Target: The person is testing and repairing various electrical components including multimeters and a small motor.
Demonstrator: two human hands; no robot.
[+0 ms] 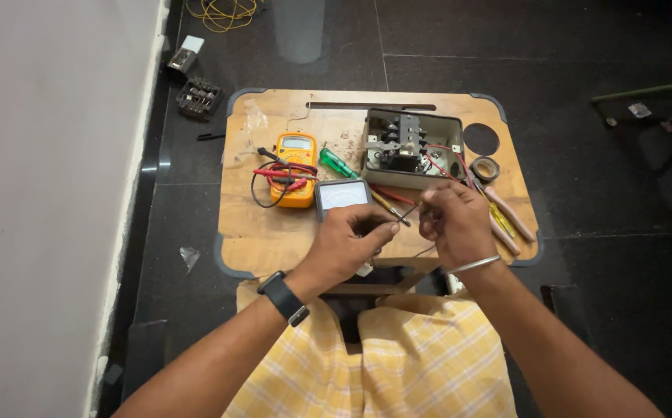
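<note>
My left hand pinches a thin dark wire just below a grey analogue meter on the small wooden table. My right hand is closed on the wire's other end, a finger's width from the left hand. A red wire runs from my right hand up into an open grey electrical box with a black contactor inside. A thin screwdriver lies between the meter and my hands.
A yellow multimeter with red and black leads and a green-handled screwdriver lie left of the box. Pliers with pink handles and a tape roll lie at the right. A wall stands left; small parts and yellow wire lie on the dark floor.
</note>
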